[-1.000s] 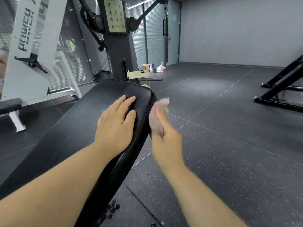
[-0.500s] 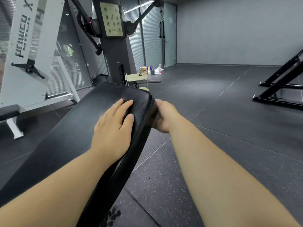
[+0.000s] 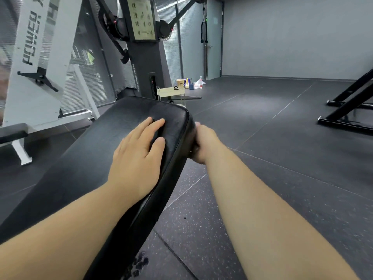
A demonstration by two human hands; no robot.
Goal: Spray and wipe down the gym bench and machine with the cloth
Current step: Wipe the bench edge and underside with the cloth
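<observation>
While the left hand point(image 3: 137, 158) lies flat and open on the bench point(image 3: 96, 158), the right hand point(image 3: 203, 142) presses its side edge. I cannot tell its grip. Small containers point(image 3: 189, 83) stand on the far floor point(image 3: 262, 138), contents unclear.

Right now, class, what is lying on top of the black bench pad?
Only the left hand lies flat on the bench pad. The right hand presses against its side edge; whatever it holds is hidden there, so no cloth shows.
</observation>
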